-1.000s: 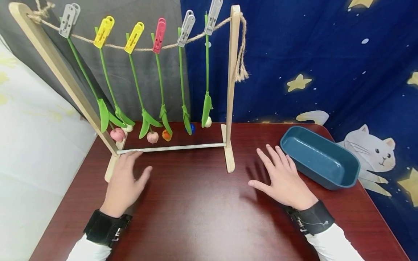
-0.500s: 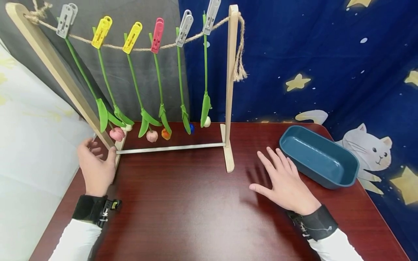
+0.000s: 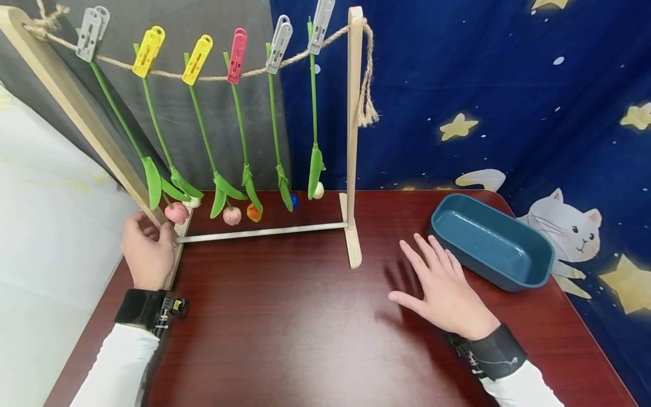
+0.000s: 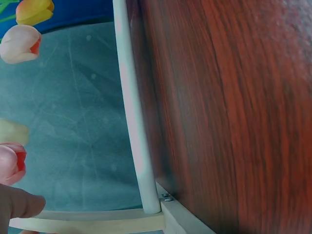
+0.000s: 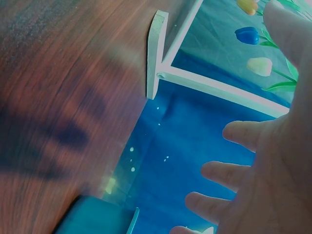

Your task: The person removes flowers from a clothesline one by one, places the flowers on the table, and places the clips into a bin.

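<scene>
A wooden rack stands at the back of the dark red table. Several plastic pegs on its rope hold artificial tulips upside down by green stems, among them a pink tulip at the far left. My left hand grips the foot of the rack's slanted left post, thumb on the near side and fingers behind. In the left wrist view a fingertip lies beside the pink tulip and the white crossbar. My right hand lies flat on the table with fingers spread, holding nothing.
An empty blue oblong tub sits at the right, just beyond my right hand. The rack's right foot stands left of that hand. A blue star-and-cat cloth hangs behind; the table's left edge is close to my left wrist.
My left hand left the table in front of the crossbar, swung left and took hold of the rack's left post. The right hand has stayed in place.
</scene>
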Demonstrator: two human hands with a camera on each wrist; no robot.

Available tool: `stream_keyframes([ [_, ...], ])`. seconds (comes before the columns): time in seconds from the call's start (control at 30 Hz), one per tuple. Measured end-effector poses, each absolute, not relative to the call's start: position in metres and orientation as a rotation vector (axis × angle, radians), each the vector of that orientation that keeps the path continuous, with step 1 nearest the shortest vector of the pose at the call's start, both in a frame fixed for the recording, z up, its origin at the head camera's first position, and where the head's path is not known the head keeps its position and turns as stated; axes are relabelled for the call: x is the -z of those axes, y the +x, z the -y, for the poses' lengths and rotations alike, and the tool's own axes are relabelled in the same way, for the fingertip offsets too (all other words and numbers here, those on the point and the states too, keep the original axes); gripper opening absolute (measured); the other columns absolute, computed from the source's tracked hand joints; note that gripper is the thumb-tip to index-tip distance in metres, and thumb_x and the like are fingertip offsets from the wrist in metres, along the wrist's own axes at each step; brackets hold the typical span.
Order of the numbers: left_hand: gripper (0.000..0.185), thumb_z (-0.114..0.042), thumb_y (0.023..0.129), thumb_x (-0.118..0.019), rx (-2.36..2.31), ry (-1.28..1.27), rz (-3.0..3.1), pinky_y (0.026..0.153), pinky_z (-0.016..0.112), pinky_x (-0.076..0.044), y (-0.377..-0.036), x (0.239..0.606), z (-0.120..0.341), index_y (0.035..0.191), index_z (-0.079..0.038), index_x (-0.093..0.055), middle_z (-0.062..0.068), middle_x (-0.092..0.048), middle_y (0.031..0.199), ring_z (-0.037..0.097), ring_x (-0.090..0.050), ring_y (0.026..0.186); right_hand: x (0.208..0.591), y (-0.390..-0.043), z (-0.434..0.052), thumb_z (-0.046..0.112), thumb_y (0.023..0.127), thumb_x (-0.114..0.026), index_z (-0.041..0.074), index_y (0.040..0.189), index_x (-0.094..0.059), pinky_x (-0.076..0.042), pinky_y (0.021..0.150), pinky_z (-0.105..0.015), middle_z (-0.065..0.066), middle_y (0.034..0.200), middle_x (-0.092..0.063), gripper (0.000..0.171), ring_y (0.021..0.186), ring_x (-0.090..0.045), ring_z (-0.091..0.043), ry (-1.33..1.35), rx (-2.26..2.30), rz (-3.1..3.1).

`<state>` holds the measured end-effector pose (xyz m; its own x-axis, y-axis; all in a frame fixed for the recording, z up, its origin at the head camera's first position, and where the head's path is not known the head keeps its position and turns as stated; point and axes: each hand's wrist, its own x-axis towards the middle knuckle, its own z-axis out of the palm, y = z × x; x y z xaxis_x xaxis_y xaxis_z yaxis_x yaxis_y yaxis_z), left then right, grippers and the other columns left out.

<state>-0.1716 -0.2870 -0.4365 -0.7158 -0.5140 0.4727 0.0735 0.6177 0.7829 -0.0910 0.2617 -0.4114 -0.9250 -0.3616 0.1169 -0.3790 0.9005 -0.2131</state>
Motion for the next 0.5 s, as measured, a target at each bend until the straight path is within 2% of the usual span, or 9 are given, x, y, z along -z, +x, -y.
stream_keyframes([
  [0.17,0.037,-0.006,0.099,-0.062,1.059,0.375,2.126,0.081,0.009,-0.048,-0.1765,0.4368,0.2883,0.133,0.007,-0.06,0.019,-0.069,0.118,0.007,-0.064,0.094,0.4129,-0.0898,-0.2608,0.075,0.091,-0.067,0.016,0.169,-0.028,-0.02,0.117,-0.075,-0.019,0.173,-0.022,0.105,0.157,-0.016,-0.05,0.58,-0.362,2.999],
  [0.5,0.032,0.001,0.098,-0.062,1.044,0.33,2.082,0.079,0.01,-0.046,-0.1798,0.4383,0.2897,0.13,0.008,-0.063,0.023,-0.072,0.115,-0.01,-0.054,0.088,0.4145,-0.0862,-0.2597,0.075,0.092,-0.065,0.016,0.17,-0.026,-0.018,0.118,-0.074,-0.02,0.173,-0.021,0.104,0.157,-0.014,-0.049,0.579,-0.378,3.015],
])
